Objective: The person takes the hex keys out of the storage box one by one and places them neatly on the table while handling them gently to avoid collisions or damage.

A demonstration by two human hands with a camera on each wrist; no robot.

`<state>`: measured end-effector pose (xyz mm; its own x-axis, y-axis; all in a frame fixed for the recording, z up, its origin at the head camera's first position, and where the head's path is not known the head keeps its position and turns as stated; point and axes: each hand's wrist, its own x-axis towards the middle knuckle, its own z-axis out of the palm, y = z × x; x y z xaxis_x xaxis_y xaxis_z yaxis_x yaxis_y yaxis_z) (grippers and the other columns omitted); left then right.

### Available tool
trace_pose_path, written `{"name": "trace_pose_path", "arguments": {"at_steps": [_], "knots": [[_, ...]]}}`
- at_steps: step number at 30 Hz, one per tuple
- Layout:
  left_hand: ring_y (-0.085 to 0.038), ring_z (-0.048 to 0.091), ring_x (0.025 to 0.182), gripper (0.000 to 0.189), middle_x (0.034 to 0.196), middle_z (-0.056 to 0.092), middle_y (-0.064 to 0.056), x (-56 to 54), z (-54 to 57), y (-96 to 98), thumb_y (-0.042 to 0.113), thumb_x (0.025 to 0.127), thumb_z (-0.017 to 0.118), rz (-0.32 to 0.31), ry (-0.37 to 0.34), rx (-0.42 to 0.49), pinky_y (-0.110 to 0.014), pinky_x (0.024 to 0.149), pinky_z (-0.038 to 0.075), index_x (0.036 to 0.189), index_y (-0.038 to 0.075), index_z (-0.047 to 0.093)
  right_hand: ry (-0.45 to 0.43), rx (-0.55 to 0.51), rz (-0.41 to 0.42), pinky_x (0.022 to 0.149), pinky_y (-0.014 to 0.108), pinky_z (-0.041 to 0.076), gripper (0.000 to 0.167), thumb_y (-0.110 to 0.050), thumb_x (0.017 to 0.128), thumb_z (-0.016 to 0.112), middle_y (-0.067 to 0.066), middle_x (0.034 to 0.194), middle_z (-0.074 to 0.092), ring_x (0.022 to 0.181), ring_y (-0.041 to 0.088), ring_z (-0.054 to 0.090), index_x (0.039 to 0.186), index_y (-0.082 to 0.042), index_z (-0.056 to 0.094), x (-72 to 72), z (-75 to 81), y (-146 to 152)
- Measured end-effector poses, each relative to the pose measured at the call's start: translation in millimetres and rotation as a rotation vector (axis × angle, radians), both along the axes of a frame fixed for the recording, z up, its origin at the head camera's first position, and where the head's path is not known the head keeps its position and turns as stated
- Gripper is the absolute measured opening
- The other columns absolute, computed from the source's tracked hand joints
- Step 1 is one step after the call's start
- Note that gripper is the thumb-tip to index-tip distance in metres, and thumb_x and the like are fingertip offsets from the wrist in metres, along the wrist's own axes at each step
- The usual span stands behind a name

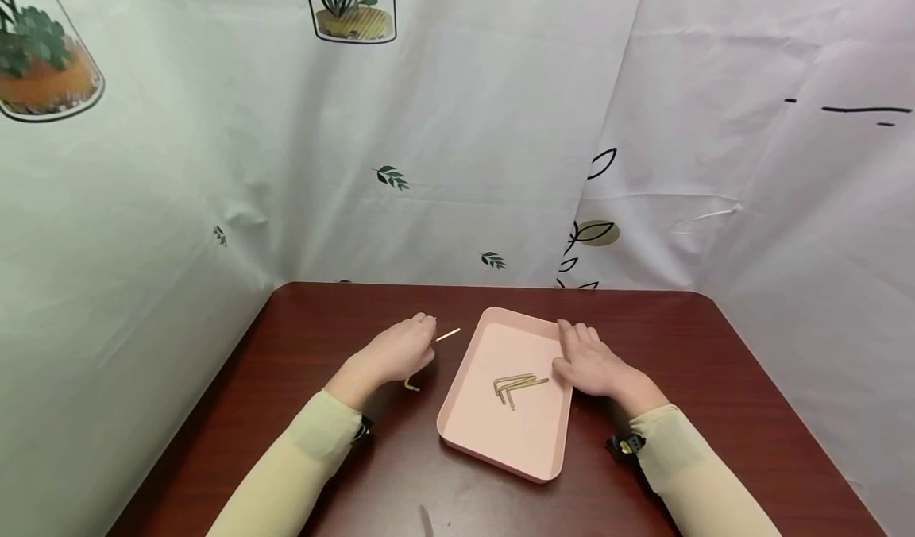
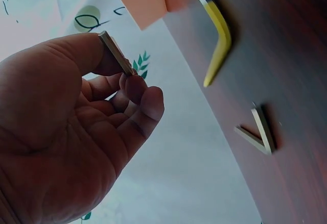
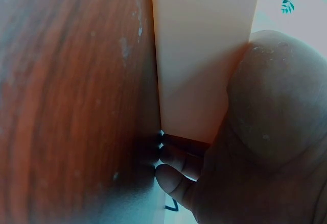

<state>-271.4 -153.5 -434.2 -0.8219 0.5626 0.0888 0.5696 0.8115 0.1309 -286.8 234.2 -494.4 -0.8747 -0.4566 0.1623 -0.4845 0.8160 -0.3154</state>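
My left hand [image 1: 407,348] pinches a hex key [image 1: 448,334] between thumb and fingertips, above the table left of the pink tray [image 1: 457,434]. In the left wrist view that hand [image 2: 66,117] shows the key [image 2: 116,54] end at the fingertips. Beneath it on the table lie a bent key with a yellow look [image 2: 220,35] and a smaller L-shaped hex key [image 2: 264,132]. Several brass-coloured hex keys [image 1: 518,384] lie together inside the tray. At the tray's right side, my right hand [image 1: 592,361] holds the rim, thumb over the edge, other fingers by the outer wall [image 3: 199,55].
The dark red-brown table [image 1: 643,322] has rounded far corners. A white printed cloth [image 1: 457,124] hangs behind it and along both sides. A thin grey mark or object [image 1: 426,519] shows at the near edge of the head view.
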Motion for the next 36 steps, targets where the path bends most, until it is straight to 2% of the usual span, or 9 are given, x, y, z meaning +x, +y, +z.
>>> {"name": "trace_pose_path", "arguments": {"at_steps": [6, 8, 12, 15, 18, 23, 27, 34, 36], "knots": [[-0.024, 0.056, 0.08, 0.013, 0.093, 0.055, -0.009, -0.9, 0.0, -9.2, 0.004, 0.099, 0.069, 0.068, -0.05, 0.002, -0.042, 0.076, 0.053, 0.104, 0.0, 0.058, 0.043, -0.026, 0.011, 0.1, 0.063, 0.047, 0.08, -0.03, 0.096, 0.055, 0.033, 0.133, 0.052, 0.119, 0.051, 0.048, 0.159, 0.015, 0.035, -8.0, -12.3, 8], [-0.023, 0.055, 0.08, 0.012, 0.093, 0.054, -0.009, -0.4, -1.4, -14.4, 0.004, 0.1, 0.069, 0.083, -0.06, -0.004, -0.041, 0.075, 0.052, 0.103, 0.001, 0.057, 0.013, -0.037, 0.0, 0.102, 0.067, 0.046, 0.081, -0.028, 0.095, 0.057, 0.036, 0.136, 0.051, 0.122, 0.053, 0.048, 0.16, 0.016, 0.036, -2.0, -4.7, 3], [-0.022, 0.052, 0.078, 0.012, 0.091, 0.052, -0.008, 0.8, -4.3, -25.8, 0.004, 0.1, 0.068, 0.111, -0.071, -0.014, -0.041, 0.074, 0.051, 0.101, 0.003, 0.056, -0.004, -0.027, -0.018, 0.104, 0.07, 0.045, 0.079, -0.024, 0.095, 0.057, 0.037, 0.138, 0.051, 0.125, 0.054, 0.047, 0.16, 0.017, 0.035, -1.8, -7.3, -1], [-0.023, 0.052, 0.077, 0.012, 0.09, 0.052, -0.007, 0.5, -5.1, -32.4, 0.003, 0.099, 0.068, 0.129, -0.075, -0.007, -0.042, 0.073, 0.051, 0.1, 0.004, 0.056, 0.023, -0.019, -0.006, 0.103, 0.068, 0.046, 0.079, -0.025, 0.096, 0.054, 0.037, 0.136, 0.051, 0.123, 0.053, 0.047, 0.159, 0.017, 0.034, -2.6, -9.0, -1], [-0.021, 0.053, 0.077, 0.012, 0.09, 0.053, -0.007, -0.1, -5.8, -37.9, 0.003, 0.098, 0.068, 0.139, -0.077, 0.005, -0.042, 0.073, 0.052, 0.1, 0.005, 0.057, 0.018, -0.017, 0.008, 0.103, 0.066, 0.046, 0.078, -0.025, 0.096, 0.054, 0.038, 0.134, 0.05, 0.12, 0.054, 0.047, 0.158, 0.019, 0.035, 3.6, 2.9, -4], [-0.021, 0.052, 0.075, 0.014, 0.089, 0.052, -0.007, 1.6, -7.5, -50.5, 0.001, 0.097, 0.069, 0.147, -0.064, 0.016, -0.041, 0.072, 0.052, 0.097, 0.005, 0.055, -0.023, 0.007, -0.005, 0.106, 0.067, 0.045, 0.079, -0.025, 0.096, 0.055, 0.039, 0.138, 0.05, 0.125, 0.055, 0.047, 0.158, 0.019, 0.036, 9.3, 16.2, -9], [-0.021, 0.051, 0.075, 0.015, 0.088, 0.052, -0.008, 2.9, -9.4, -60.3, 0.001, 0.098, 0.069, 0.149, -0.057, 0.02, -0.041, 0.072, 0.051, 0.097, 0.004, 0.054, -0.036, 0.017, -0.012, 0.108, 0.066, 0.045, 0.08, -0.025, 0.096, 0.054, 0.039, 0.139, 0.049, 0.127, 0.056, 0.046, 0.16, 0.018, 0.034, 6.0, 11.5, -7], [-0.022, 0.051, 0.075, 0.015, 0.089, 0.052, -0.008, 3.9, -10.5, -74.4, 0.003, 0.098, 0.07, 0.193, -0.067, 0.022, -0.042, 0.072, 0.051, 0.1, 0.003, 0.055, 0.015, -0.023, -0.007, 0.101, 0.07, 0.045, 0.078, -0.025, 0.095, 0.055, 0.038, 0.135, 0.051, 0.12, 0.053, 0.048, 0.158, 0.018, 0.037, 0.0, -2.1, -1], [-0.023, 0.051, 0.076, 0.015, 0.089, 0.052, -0.008, 3.9, -10.6, -78.0, 0.002, 0.098, 0.07, 0.205, -0.072, 0.013, -0.042, 0.072, 0.051, 0.1, 0.003, 0.055, 0.017, -0.032, -0.006, 0.1, 0.068, 0.046, 0.078, -0.026, 0.095, 0.054, 0.036, 0.133, 0.051, 0.119, 0.051, 0.048, 0.157, 0.017, 0.037, -1.7, -4.5, 1]]}}
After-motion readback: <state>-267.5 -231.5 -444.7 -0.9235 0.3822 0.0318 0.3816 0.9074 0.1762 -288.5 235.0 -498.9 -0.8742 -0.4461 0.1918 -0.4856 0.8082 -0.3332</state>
